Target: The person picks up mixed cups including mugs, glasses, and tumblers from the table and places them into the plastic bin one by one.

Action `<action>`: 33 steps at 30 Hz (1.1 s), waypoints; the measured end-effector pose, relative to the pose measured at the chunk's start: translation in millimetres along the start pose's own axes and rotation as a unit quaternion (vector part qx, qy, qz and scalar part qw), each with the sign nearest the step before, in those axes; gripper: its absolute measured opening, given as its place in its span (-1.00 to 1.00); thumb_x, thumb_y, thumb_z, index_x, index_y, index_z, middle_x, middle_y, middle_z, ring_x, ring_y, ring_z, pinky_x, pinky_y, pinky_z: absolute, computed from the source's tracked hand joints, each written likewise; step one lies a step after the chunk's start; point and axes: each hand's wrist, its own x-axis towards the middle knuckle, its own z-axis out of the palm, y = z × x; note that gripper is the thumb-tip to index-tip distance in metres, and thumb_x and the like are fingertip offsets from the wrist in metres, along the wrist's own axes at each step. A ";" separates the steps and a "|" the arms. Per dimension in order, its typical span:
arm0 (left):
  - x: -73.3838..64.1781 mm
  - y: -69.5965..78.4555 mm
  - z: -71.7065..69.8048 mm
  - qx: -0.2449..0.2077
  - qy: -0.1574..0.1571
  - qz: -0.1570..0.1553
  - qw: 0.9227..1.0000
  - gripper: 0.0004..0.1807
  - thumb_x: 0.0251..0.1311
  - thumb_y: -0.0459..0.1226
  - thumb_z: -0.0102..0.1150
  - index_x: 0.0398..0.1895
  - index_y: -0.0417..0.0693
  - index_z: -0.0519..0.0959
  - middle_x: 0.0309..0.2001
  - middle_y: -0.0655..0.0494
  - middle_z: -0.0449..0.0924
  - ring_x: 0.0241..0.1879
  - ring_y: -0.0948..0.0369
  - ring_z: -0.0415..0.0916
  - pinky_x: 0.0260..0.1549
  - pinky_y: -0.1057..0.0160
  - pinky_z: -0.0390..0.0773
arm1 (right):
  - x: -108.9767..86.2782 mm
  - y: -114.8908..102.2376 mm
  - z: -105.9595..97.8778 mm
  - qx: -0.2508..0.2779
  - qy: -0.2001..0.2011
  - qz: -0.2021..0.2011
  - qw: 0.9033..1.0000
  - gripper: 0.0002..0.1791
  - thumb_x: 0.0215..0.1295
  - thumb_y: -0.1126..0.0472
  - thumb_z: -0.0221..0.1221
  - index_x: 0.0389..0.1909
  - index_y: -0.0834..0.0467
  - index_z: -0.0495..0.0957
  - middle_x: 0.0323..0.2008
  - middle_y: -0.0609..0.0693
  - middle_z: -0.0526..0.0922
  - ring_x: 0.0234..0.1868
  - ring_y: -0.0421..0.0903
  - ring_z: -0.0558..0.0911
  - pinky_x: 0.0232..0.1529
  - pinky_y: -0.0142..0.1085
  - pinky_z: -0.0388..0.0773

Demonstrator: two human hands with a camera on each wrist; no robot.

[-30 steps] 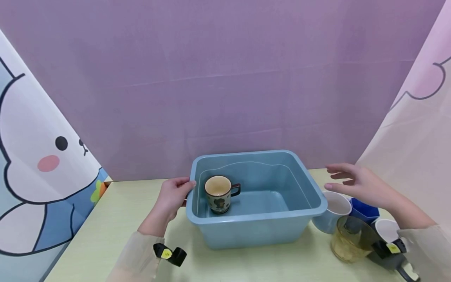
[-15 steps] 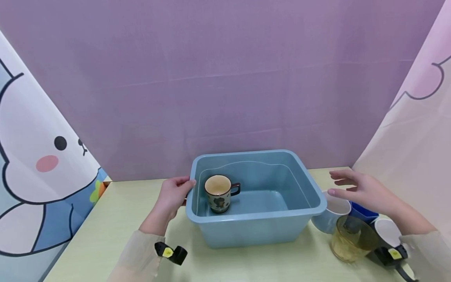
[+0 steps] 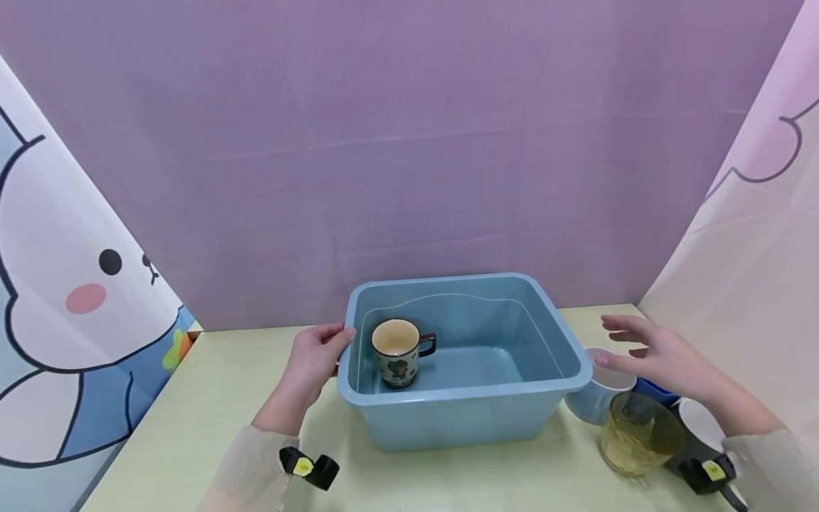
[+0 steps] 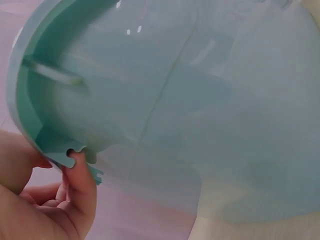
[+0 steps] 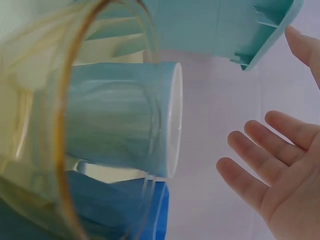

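A light blue plastic basin stands on the table with a patterned mug upright inside, its dark handle to the right. At the basin's left end, my left hand grips the rim; the left wrist view shows fingers curled under the rim's edge. My right hand hovers over the group of cups at the right, fingers spread and holding nothing. Nearest to it is a light blue cup with a white inside, seen through the amber glass in the right wrist view.
Right of the basin stand an amber clear glass, a dark blue container and a white cup, close together. A dark handle shows by the right sleeve. A purple cloth hangs behind the table.
My right hand has shifted slightly to the right and down over the cups. The left hand, the basin and the mug stay where they were.
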 end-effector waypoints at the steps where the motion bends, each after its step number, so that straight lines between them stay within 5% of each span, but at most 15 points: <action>1: -0.2 -0.6 0.8 -0.001 0.004 0.001 1.000 -0.54 0.34 -0.14 0.03 0.21 -0.21 0.42 0.02 -0.18 0.53 -0.20 0.15 0.60 -0.24 0.17 0.67 | -0.4 1.1 0.6 0.000 0.002 -0.001 1.000 -0.29 0.13 0.08 0.31 0.25 0.28 0.32 0.19 0.24 0.45 0.02 -0.35 0.52 -0.15 -0.51 0.52; 3: -1.1 -1.3 2.2 -0.002 0.012 0.003 1.000 -0.55 0.34 -0.14 0.02 0.20 -0.20 0.43 0.00 -0.17 0.53 -0.20 0.14 0.60 -0.24 0.17 0.67 | -1.1 3.7 2.2 0.000 0.005 -0.003 1.000 -0.29 0.11 0.09 0.33 0.24 0.29 0.33 0.19 0.24 0.46 0.01 -0.49 0.46 -0.14 -0.49 0.52; 9: -4.3 -2.1 2.8 0.009 0.021 0.015 1.000 -0.57 0.34 -0.14 0.02 0.17 -0.19 0.46 -0.05 -0.16 0.54 -0.26 0.17 0.59 -0.27 0.18 0.68 | -2.4 9.1 8.5 -0.007 0.004 0.002 1.000 -0.25 0.08 0.07 0.34 0.26 0.30 0.32 0.22 0.23 0.43 0.14 0.00 0.49 -0.06 -0.15 0.56; 13: -5.1 -1.4 2.2 0.009 0.018 0.013 1.000 -0.57 0.33 -0.13 0.03 0.17 -0.18 0.47 -0.04 -0.15 0.54 -0.25 0.18 0.59 -0.27 0.17 0.68 | -3.9 12.5 11.2 -0.017 0.006 0.012 1.000 -0.21 0.07 0.01 0.34 0.28 0.23 0.30 0.23 0.18 0.44 0.12 -0.35 0.42 -0.05 -0.34 0.52; 15: -5.4 -1.0 1.6 0.008 0.015 0.012 1.000 -0.56 0.33 -0.13 0.03 0.18 -0.18 0.46 -0.02 -0.15 0.54 -0.25 0.19 0.59 -0.27 0.17 0.68 | -4.7 14.1 12.7 -0.019 0.004 0.017 1.000 -0.20 0.07 -0.01 0.34 0.30 0.21 0.29 0.24 0.16 0.43 0.12 -0.37 0.40 -0.05 -0.36 0.49; 20: -5.4 -0.8 0.3 0.001 0.007 0.011 1.000 -0.55 0.33 -0.13 0.04 0.19 -0.17 0.45 0.01 -0.16 0.55 -0.23 0.18 0.60 -0.27 0.17 0.68 | -5.0 18.5 17.1 -0.004 -0.006 0.023 1.000 -0.14 0.08 0.01 0.33 0.33 0.27 0.21 0.28 0.21 0.36 0.17 0.12 0.37 -0.03 -0.21 0.46; 25: -4.2 -1.4 0.1 -0.009 -0.001 0.008 1.000 -0.55 0.33 -0.13 0.04 0.20 -0.16 0.45 0.03 -0.17 0.54 -0.22 0.18 0.60 -0.25 0.16 0.67 | -4.8 22.4 20.8 0.003 -0.001 0.020 1.000 -0.09 0.03 0.05 0.36 0.35 0.32 0.17 0.27 0.29 0.33 0.18 0.23 0.34 -0.03 0.01 0.44; 33: -3.7 -2.1 0.2 -0.014 -0.004 0.004 1.000 -0.56 0.33 -0.12 0.03 0.19 -0.15 0.45 -0.01 -0.15 0.54 -0.25 0.20 0.58 -0.25 0.17 0.67 | -4.6 26.4 24.1 -0.018 0.004 0.016 1.000 -0.04 -0.03 0.02 0.40 0.34 0.32 0.19 0.25 0.35 0.35 0.14 0.25 0.43 -0.17 -0.38 0.47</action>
